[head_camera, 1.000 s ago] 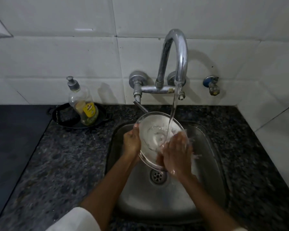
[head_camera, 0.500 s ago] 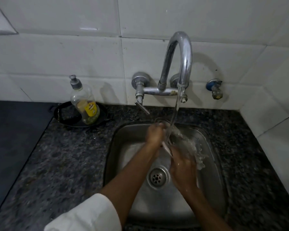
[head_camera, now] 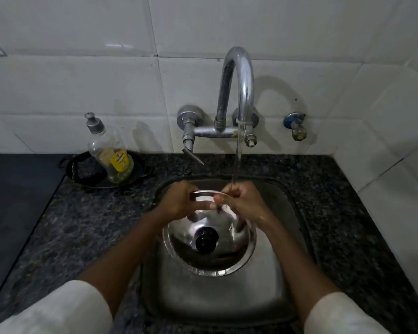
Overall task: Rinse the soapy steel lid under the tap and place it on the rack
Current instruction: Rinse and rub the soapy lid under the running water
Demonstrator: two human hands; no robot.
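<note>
Both grips closed on one steel lid [head_camera: 209, 239]: left hand [head_camera: 179, 201], right hand [head_camera: 241, 201], under one tap [head_camera: 237, 92]

Both hands raised together, left [head_camera: 179, 201] fingers curled, right [head_camera: 241, 201] wet, forearms converging

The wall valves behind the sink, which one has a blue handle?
The small brass valve on the far right, apart from the curved chrome tap; the tap's own two valves are plain metal.

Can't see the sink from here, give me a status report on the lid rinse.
Left hand and right hand both grip the steel lid at its far rim. Knob faces camera, tap water running onto right hand. No rack in view.
</note>
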